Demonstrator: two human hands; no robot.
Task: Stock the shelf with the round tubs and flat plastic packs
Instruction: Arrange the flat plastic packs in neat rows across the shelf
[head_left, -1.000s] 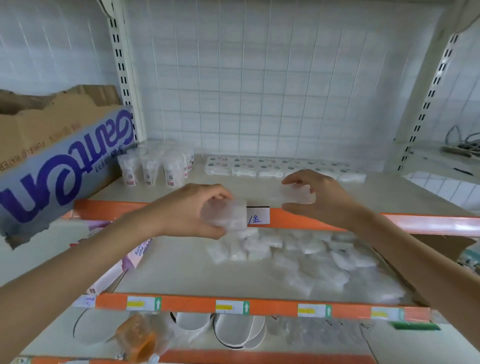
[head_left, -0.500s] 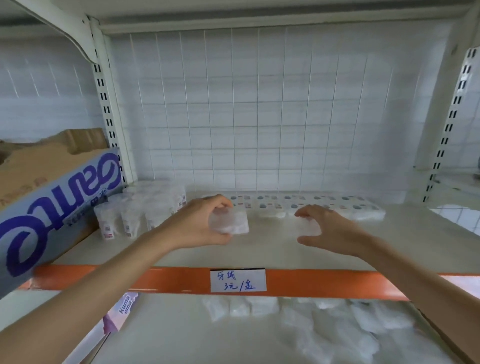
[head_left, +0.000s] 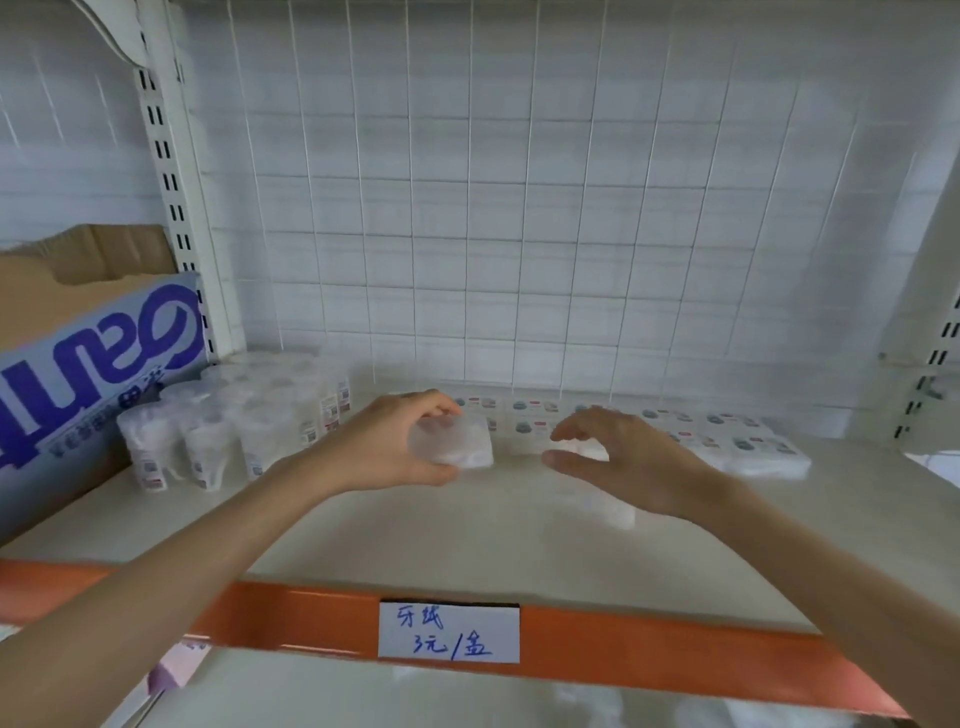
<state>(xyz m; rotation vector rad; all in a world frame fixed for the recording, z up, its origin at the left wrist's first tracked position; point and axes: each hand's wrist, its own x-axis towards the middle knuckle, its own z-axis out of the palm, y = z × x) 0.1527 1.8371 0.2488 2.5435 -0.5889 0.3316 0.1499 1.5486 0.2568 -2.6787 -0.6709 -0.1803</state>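
My left hand (head_left: 384, 447) grips a clear flat plastic pack (head_left: 457, 441) just above the shelf board (head_left: 467, 545), in front of the back row. My right hand (head_left: 628, 462) hovers beside it, thumb and fingers apart around a second flat pack (head_left: 584, 451) that lies on the board. A row of labelled flat packs (head_left: 737, 441) runs along the back toward the right. Several clear round tubs (head_left: 234, 431) stand grouped at the back left.
A blue-printed cardboard box (head_left: 88, 374) fills the left end of the shelf beside the tubs. A wire grid panel (head_left: 493, 208) closes the back. The orange front rail (head_left: 675, 654) carries a handwritten price label (head_left: 449, 631). White uprights stand at both sides.
Both hands rose from the lower shelf to this one and pushed back toward the row of packs. My right hand's fingers have spread off its pack; my left still holds its own.
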